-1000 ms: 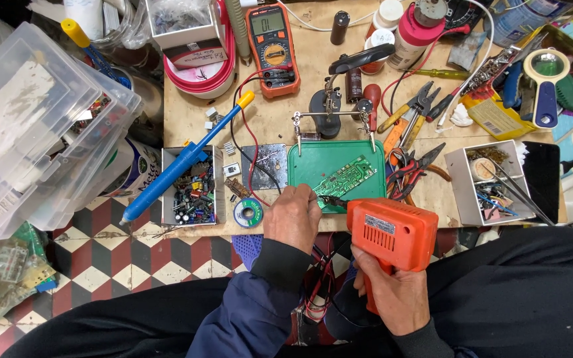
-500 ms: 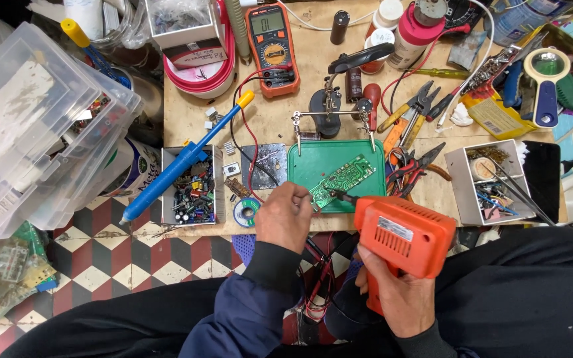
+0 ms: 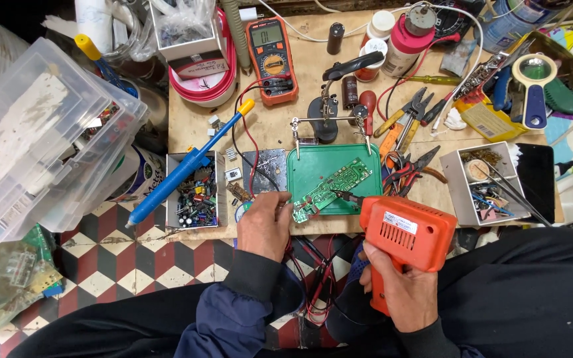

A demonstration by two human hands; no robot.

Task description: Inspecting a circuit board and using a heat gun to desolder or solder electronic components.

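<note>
A long green circuit board [image 3: 333, 187] lies tilted on a green mat [image 3: 308, 169] at the front of a wooden table. My left hand [image 3: 264, 224] rests at the table's edge and its fingers pinch the board's near left end. In my right hand [image 3: 402, 290] is the grip of an orange soldering gun [image 3: 406, 231]. The gun's dark tip [image 3: 341, 194] touches the board near its middle.
A blue desoldering pump [image 3: 184, 166] lies over a box of small components [image 3: 198, 193]. A helping-hands stand [image 3: 329, 113], an orange multimeter [image 3: 272, 58], pliers [image 3: 409, 142], a grey parts tray [image 3: 484, 180] and a magnifier [image 3: 534, 86] crowd the table. Clear plastic bins [image 3: 31, 136] stand at left.
The circuit board has been turned and shifted slightly on the mat by my left hand. The soldering gun's tip has come onto the board.
</note>
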